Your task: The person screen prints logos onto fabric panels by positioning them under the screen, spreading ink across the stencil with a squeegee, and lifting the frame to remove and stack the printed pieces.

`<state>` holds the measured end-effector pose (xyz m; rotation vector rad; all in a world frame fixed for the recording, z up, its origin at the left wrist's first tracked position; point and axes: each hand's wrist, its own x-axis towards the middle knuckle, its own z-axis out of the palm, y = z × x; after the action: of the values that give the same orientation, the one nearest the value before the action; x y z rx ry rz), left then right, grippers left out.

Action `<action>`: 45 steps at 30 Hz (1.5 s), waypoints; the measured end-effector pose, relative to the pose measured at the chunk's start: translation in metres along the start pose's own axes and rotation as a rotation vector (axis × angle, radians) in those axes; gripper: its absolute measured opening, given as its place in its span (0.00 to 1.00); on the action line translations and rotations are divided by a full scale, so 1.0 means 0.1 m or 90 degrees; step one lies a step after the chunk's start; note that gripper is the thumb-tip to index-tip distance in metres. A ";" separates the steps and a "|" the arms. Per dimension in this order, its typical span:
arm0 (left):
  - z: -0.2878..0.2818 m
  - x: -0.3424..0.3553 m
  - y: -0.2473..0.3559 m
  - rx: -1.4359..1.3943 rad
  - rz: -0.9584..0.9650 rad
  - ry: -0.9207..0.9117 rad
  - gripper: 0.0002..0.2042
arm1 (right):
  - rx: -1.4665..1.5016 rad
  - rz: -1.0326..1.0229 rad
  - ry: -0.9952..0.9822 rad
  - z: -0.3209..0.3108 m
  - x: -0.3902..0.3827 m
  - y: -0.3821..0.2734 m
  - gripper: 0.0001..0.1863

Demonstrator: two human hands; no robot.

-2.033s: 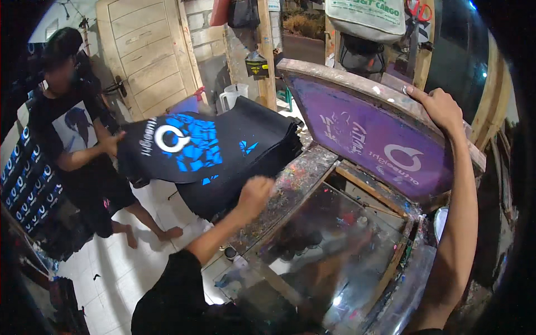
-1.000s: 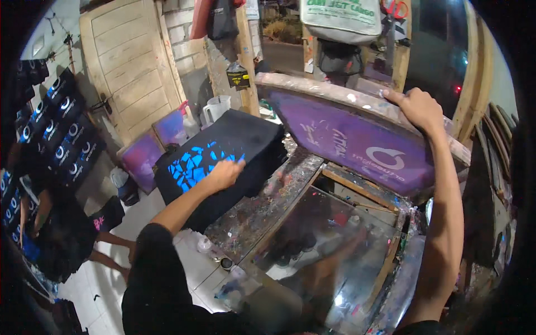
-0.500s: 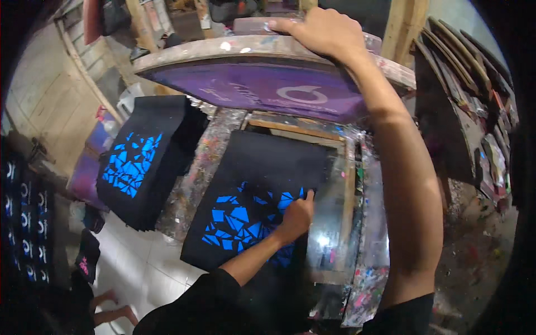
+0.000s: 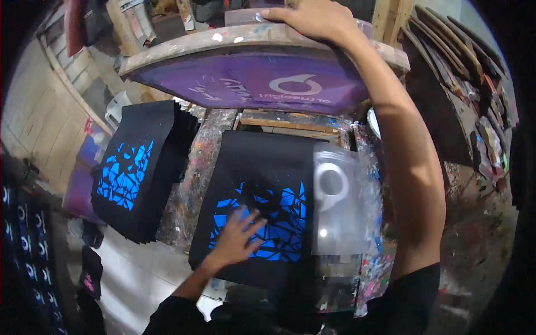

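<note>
Operator's hands were apart — right hand gripped the raised printing screen's top edge; left hand, fingers spread, was over the blue-printed black fabric panel on the glass-topped table — contact unclear.

The view looks from the person's head, through the left of two fisheye cameras worn side by side, steeply down and forward over the counter. It is near: the left hand falls below centre, the right hand at the upper edge. The wide field spans tiled floor lower left to leaning boards upper right.
</note>
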<state>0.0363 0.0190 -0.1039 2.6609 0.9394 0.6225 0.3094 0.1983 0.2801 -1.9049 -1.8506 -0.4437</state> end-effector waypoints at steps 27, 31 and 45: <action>0.14 0.27 -0.12 0.130 -0.045 -0.128 0.29 | 0.058 -0.085 -0.046 0.10 0.59 0.13 0.46; 0.08 0.28 -0.25 0.177 -0.006 -0.137 0.28 | 0.069 -0.097 -0.034 0.05 0.53 0.07 0.43; 0.51 1.07 0.62 -0.523 -0.040 0.095 0.19 | 0.066 -0.021 0.032 -0.02 -0.10 -0.21 0.50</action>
<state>0.1683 0.0355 -0.0923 1.8673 0.6065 0.9500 0.2883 0.1890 0.2788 -1.7820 -1.8378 -0.3953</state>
